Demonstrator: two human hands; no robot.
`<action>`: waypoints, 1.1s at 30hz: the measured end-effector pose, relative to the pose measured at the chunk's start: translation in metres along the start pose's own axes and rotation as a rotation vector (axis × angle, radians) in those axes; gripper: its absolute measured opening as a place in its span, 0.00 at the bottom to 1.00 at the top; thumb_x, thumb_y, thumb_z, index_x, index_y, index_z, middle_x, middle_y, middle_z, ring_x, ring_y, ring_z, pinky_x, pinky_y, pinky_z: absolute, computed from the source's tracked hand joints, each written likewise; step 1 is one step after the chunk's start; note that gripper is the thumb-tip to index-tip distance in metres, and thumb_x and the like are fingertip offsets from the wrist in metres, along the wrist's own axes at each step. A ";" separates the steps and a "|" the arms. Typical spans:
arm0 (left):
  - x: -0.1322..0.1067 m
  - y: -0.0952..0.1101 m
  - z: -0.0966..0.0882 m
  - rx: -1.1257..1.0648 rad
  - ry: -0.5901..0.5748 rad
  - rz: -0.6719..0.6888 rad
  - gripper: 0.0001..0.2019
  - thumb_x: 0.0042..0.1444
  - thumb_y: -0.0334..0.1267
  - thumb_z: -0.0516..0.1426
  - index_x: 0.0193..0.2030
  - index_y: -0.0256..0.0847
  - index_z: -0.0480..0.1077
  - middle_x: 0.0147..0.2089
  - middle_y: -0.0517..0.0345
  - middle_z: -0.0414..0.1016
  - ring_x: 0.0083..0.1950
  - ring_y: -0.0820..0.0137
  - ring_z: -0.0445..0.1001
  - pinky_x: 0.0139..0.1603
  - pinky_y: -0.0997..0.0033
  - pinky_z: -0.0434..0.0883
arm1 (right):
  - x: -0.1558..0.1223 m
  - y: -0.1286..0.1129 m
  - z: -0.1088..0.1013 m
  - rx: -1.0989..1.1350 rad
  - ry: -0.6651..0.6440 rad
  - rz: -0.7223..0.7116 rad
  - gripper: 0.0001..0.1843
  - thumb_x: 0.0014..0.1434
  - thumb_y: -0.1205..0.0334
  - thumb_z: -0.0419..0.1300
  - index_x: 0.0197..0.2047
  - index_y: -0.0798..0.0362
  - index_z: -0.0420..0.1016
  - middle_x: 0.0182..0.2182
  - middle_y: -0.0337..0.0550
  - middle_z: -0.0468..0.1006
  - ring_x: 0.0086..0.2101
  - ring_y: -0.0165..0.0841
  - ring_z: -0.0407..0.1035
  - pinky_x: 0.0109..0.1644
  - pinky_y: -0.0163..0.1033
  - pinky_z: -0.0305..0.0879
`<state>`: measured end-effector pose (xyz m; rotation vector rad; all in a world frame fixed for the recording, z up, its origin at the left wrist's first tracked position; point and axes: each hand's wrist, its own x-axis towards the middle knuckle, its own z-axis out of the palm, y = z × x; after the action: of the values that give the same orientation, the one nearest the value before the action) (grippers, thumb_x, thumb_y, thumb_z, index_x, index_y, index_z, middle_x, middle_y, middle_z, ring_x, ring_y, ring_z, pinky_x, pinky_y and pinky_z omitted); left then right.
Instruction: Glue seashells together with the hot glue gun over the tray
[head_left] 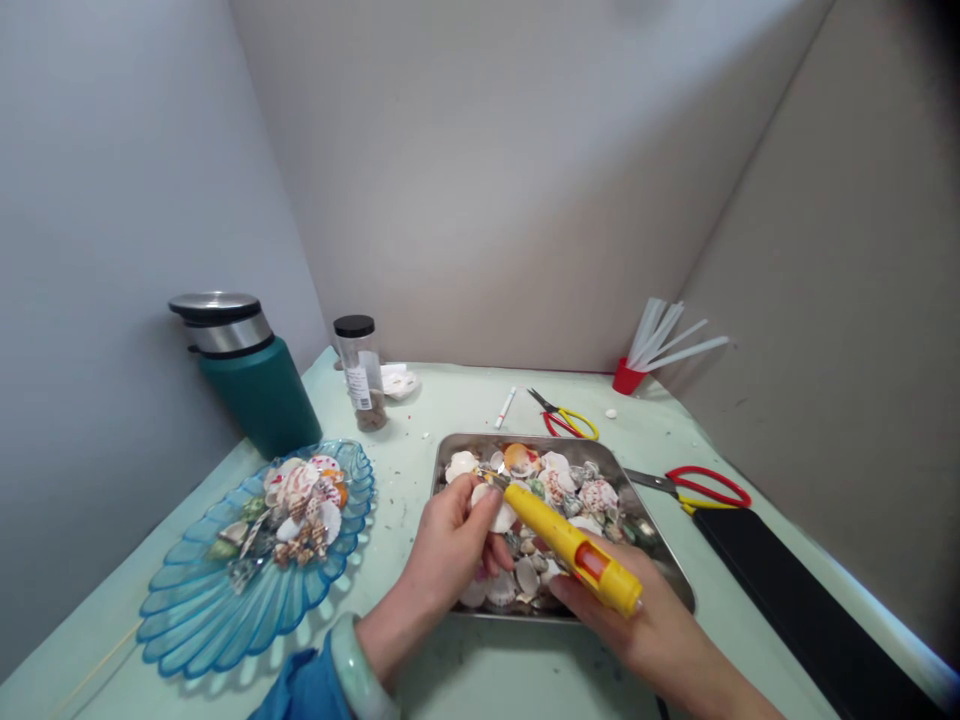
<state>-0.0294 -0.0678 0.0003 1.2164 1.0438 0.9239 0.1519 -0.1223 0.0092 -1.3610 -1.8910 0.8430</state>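
Glue gun (574, 545) in action above the metal tray (670, 562), basically. Had it gripped snugly in the right hand (626, 600), front end right up by a white shell (504, 518), also above the tray. Had that shell pinched between thumb and fingers of the left hand (450, 540), no slack. Couldn't see any trigger finger, so couldn't tell about a squeeze, or about fresh glue on the shell. Saw no clearly joined piece anywhere, so would've guessed early days: one shell in progress, nothing visibly finished. Had plenty left: loose shells (559, 475) heaped inside the tray, another shell pile (300, 500) on a blue dish (202, 610) left of the tray, plus likely glue sticks (652, 345) in a red cup (628, 378) behind the tray, off to the right.
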 end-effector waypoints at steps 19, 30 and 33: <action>-0.001 0.001 0.000 0.000 -0.021 0.018 0.14 0.56 0.51 0.52 0.33 0.42 0.59 0.14 0.64 0.70 0.14 0.75 0.64 0.15 0.80 0.58 | 0.002 0.001 0.000 0.011 -0.009 0.007 0.12 0.60 0.53 0.56 0.31 0.52 0.70 0.26 0.36 0.72 0.27 0.30 0.64 0.31 0.33 0.60; 0.000 -0.002 0.001 0.015 -0.037 0.020 0.13 0.56 0.50 0.52 0.34 0.42 0.60 0.14 0.65 0.69 0.14 0.74 0.64 0.16 0.80 0.59 | 0.000 0.002 0.001 -0.020 -0.006 -0.002 0.12 0.61 0.53 0.55 0.33 0.52 0.71 0.26 0.36 0.72 0.28 0.30 0.65 0.32 0.33 0.61; -0.001 -0.002 0.001 0.017 -0.047 0.018 0.13 0.56 0.50 0.52 0.35 0.42 0.60 0.14 0.64 0.69 0.14 0.74 0.64 0.16 0.80 0.60 | -0.001 0.002 0.001 -0.015 -0.004 -0.034 0.11 0.61 0.54 0.55 0.32 0.52 0.71 0.26 0.36 0.73 0.28 0.30 0.65 0.32 0.33 0.62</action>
<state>-0.0290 -0.0693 -0.0014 1.2577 1.0071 0.8976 0.1522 -0.1224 0.0069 -1.3327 -1.9217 0.8168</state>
